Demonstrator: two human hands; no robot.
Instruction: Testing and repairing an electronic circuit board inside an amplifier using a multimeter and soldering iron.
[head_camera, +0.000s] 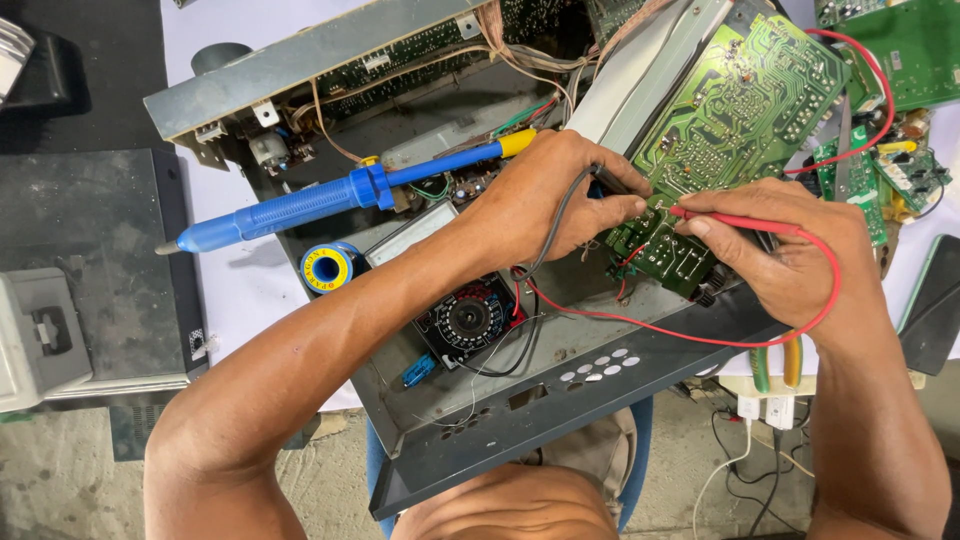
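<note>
While the left hand (545, 205) pinches the black probe (612, 181), the right hand (790, 250) pinches the red probe (735, 219) on the green board (745, 100). The board looks stiff but fragile, best held by its edges.

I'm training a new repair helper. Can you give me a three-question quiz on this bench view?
1. True or false: the right hand holds the red probe.
2. Which hand holds the black probe?
3. The blue suction pump lies: A) in the left hand, B) loose on the open metal case, C) on the floor.

Key: 1 true; 2 left; 3 B. Both probe tips meet the green circuit board.
</note>
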